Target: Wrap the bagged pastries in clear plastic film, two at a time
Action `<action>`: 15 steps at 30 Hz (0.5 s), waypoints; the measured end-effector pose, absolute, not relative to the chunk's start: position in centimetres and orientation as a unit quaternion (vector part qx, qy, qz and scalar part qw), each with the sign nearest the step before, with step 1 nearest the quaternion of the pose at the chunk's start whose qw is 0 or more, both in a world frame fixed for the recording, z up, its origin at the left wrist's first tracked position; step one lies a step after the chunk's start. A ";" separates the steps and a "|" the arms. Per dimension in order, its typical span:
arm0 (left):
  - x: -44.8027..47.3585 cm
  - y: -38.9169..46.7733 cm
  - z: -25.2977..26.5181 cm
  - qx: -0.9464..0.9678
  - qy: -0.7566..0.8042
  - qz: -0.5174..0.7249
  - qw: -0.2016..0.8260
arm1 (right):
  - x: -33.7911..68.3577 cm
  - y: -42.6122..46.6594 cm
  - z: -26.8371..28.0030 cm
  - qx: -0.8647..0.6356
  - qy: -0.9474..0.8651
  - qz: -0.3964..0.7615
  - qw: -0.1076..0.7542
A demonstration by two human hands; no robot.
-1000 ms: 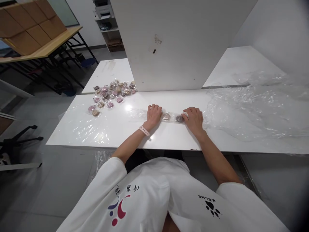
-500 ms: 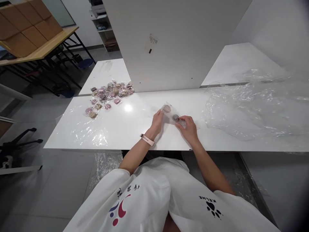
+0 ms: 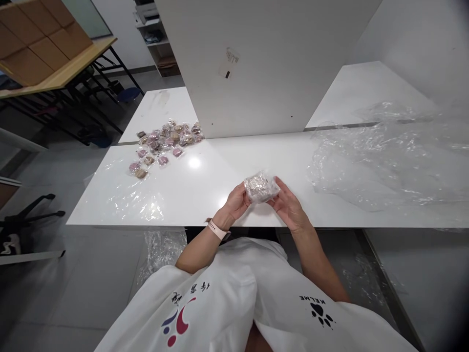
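Between my two hands is a shiny clear plastic packet (image 3: 258,187), held just above the white table, with a pale brownish round thing inside blurred by glare. My left hand (image 3: 237,201) grips its left edge, thumb and fingers closed on the plastic. On the opposite side, my right hand (image 3: 288,204) has its fingers around the lower right edge. A heap of small round pink, tan and dark pieces in clear wrappers (image 3: 170,142) lies to the left, apart from both hands.
A large crumpled clear plastic sheet (image 3: 384,171) covers the right of the white table (image 3: 205,205). Behind my hands rises an upright white panel (image 3: 256,73). More clear plastic film (image 3: 139,203) lies at the left front. Cardboard boxes (image 3: 40,44) stand on a wooden table beyond.
The tan and dark wrapped pieces, shown separately before, are now gathered in one bunched plastic packet. Both hands have lowered slightly, and my right hand has turned palm up.
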State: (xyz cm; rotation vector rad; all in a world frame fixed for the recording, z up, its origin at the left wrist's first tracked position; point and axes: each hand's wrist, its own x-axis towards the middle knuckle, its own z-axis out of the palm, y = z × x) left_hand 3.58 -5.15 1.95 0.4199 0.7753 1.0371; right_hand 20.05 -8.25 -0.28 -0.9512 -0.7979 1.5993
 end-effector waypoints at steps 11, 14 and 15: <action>4.5 -8.3 1.2 0.493 0.521 0.429 0.549 | 19.4 -10.1 -2.8 -0.543 -0.513 0.466 0.473; 3.2 -10.1 1.0 0.642 0.530 0.388 0.395 | 22.7 -6.7 -2.6 -0.611 -0.470 0.346 0.534; 2.4 -10.5 0.5 0.677 0.548 0.369 0.324 | 24.6 -4.7 -2.2 -0.637 -0.448 0.280 0.562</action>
